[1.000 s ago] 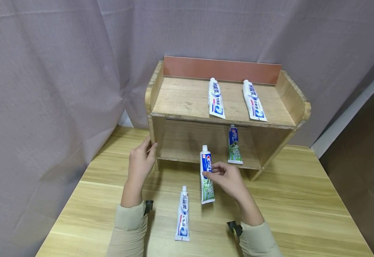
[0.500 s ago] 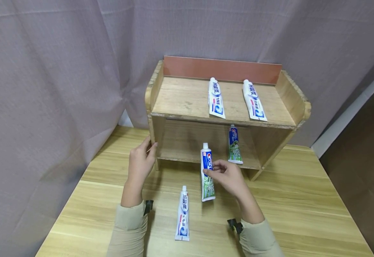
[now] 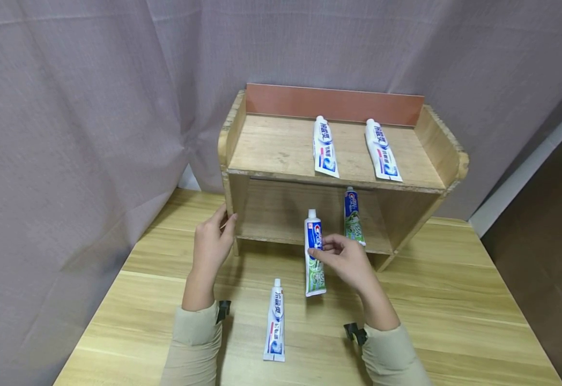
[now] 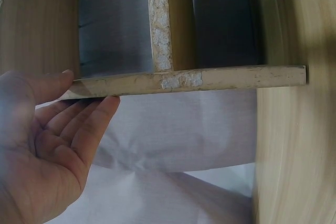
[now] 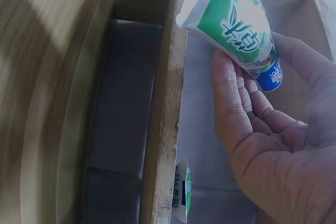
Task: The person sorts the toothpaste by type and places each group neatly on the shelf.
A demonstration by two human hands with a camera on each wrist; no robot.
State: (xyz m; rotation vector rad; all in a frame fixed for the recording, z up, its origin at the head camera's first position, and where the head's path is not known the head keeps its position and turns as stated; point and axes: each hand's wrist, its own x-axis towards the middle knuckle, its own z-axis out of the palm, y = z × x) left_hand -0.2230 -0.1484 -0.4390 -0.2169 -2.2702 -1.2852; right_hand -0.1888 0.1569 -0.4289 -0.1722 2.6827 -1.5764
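My right hand (image 3: pixel 350 262) pinches a blue, green and white Crest toothpaste tube (image 3: pixel 315 273) between thumb and fingers. It hangs cap up, in front of the lower shelf of a small wooden rack (image 3: pixel 281 150); the right wrist view shows the green side of this tube (image 5: pixel 236 22). My left hand (image 3: pixel 213 236) holds the rack's left side panel (image 4: pixel 226 78), thumb on one face and fingers on the other. A second Crest tube (image 3: pixel 352 209) lies on the lower shelf at the right, its bottom partly behind my right hand. On the table lies a white toothpaste tube (image 3: pixel 274 327).
Two white toothpaste tubes lie on the top shelf, a middle one (image 3: pixel 326 150) and a right one (image 3: pixel 382 153). The rack stands on a wood-grain table (image 3: pixel 455 311). A grey curtain (image 3: pixel 93 134) hangs behind, and a dark brown surface (image 3: pixel 546 225) stands at the right.
My right hand has moved the held Crest tube slightly up and to the right, towards the lower shelf. My left hand stays on the side panel.
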